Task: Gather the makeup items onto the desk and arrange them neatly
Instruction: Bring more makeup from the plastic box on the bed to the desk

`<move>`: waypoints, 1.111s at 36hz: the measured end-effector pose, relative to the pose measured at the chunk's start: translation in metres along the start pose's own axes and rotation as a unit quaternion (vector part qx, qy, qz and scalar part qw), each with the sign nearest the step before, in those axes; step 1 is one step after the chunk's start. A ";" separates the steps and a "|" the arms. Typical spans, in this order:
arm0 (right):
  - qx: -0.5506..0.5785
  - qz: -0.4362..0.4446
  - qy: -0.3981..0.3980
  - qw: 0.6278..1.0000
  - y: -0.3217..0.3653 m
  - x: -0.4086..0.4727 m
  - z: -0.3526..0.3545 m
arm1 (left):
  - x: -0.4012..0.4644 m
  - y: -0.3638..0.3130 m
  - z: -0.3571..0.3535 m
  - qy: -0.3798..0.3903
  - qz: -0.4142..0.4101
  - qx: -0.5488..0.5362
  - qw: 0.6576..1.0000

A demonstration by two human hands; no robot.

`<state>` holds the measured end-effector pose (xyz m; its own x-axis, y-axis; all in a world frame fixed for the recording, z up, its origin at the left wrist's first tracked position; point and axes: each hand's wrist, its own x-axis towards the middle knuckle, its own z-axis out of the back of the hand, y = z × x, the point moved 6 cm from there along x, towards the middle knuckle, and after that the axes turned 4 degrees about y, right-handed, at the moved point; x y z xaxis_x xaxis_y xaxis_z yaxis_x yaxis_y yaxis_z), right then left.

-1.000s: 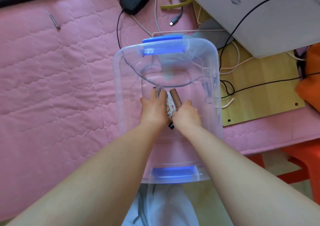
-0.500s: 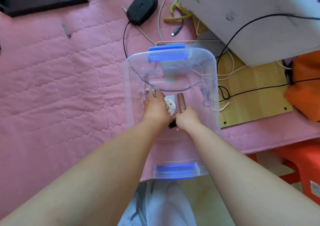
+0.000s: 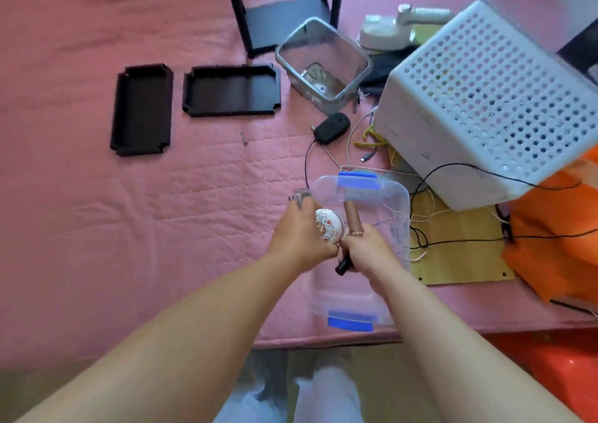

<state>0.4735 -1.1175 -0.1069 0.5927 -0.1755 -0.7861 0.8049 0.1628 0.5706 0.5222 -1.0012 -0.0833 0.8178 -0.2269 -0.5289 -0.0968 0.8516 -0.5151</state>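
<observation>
Task looks early-to-mid, by my read; a handful of makeup items is in hand and held above the clear storage bin w/ blue latches, but nothing is set out on the pink quilted surface yet; the two black trays further back look bare, so laying down + neat arranging is all left, prob. there or nearby.

Left hand is curled round a round patterned compact, gripping it w/ thumb side toward the right hand; a clear-capped tube sticks up past its fingers, apparently pinched in the same hand, tho the exact hold is hidden.

Right hand is closed round a rose-gold tube pointing up and away, w/ a dark-ended item poking out below the fist; can't tell if that's a 2nd piece or part of the same one.

Both forearms reach fwd from the bottom corners, wrists nearly touching, hands side by side over the bin's left half; items are clear of the bin floor, not resting on anything.

Whether more makeup remains in the bin can't be told thru the blur.
</observation>
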 end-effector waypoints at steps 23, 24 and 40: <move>-0.365 0.254 0.286 0.849 0.116 -0.252 -0.274 | -0.324 0.199 0.173 -0.268 0.290 -0.119 0.911; -0.384 0.263 0.295 0.834 0.114 -0.267 -0.291 | -0.342 0.211 0.176 -0.280 0.301 -0.131 0.902; -0.504 0.337 0.388 0.695 -0.022 -0.476 -0.568 | -0.651 0.410 0.145 -0.380 0.453 -0.240 0.770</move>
<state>0.1582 -0.4859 0.1198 0.3176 0.7822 -0.5360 -0.3068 0.6196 0.7224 0.0327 -0.4356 0.1475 0.3694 0.8547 -0.3647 -0.8719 0.1831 -0.4542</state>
